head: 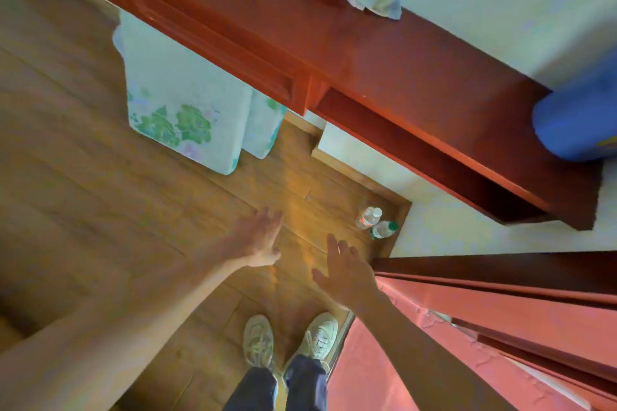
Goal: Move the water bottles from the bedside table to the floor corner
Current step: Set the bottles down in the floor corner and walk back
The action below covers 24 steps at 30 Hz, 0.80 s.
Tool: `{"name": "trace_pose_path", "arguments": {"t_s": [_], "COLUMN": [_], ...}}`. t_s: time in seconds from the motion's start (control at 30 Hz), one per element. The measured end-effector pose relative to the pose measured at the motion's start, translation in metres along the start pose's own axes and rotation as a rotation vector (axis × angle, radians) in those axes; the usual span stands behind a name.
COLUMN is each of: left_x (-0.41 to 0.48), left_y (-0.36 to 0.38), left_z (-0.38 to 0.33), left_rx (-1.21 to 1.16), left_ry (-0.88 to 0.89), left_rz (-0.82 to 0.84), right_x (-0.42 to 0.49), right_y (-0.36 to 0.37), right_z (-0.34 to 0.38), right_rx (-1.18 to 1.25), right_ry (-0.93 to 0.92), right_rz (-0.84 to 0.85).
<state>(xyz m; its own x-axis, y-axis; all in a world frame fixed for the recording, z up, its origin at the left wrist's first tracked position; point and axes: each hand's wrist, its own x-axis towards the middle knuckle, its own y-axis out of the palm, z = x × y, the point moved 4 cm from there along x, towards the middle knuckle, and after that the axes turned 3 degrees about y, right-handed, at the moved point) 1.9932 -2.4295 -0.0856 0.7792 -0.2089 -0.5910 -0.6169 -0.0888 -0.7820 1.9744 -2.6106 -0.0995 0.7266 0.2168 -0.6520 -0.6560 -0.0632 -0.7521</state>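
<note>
Right now your left hand (pixel 258 237) is spread wide, fingers straight and holding nothing, above the brown wood-plank floor (pixel 100 177). Your right hand (pixel 347 272) is flat and wide as well, fingers extended, nothing in it; it hangs just to the right of the left one, and the 2 hands do not touch.

Past your right fingertips and a little to the right, 2 bottles sit on the floor, tucked into the corner where the wooden skirting meets the pale wall. One is a clear plastic water bottle with a white cap and red label (pixel 369 217). Just beside it, closer to the wall, is a clear plastic water bottle with a green cap (pixel 384 229). Whether they touch, you cannot tell.

Beyond both hands runs a long red-brown wooden cabinet (pixel 367 60). Ahead of your left hand, a white cushion printed with green flowers (pixel 180 110) leans against it. Below your hands are your pale sneakers (pixel 258 342), and under your right forearm a red panelled door (pixel 400 360).
</note>
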Motion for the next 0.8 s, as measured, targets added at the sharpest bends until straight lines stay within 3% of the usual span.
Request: {"name": "trace_pose_path", "arguments": {"t_s": [0.37, 0.8], "left_x": [-0.139, -0.257], "left_y": [-0.077, -0.12], "left_z": [0.051, 0.118], "left_rx": [-0.099, -0.236], "left_ry": [-0.153, -0.365], "left_rz": [-0.122, -0.305], "right_x": [-0.078, -0.114], "right_y": [-0.112, -0.164], "right_z": [0.104, 0.226], "right_rx": [-0.061, -0.183], "right_ry": [-0.201, -0.475], "right_rz": [-0.085, -0.162]}}
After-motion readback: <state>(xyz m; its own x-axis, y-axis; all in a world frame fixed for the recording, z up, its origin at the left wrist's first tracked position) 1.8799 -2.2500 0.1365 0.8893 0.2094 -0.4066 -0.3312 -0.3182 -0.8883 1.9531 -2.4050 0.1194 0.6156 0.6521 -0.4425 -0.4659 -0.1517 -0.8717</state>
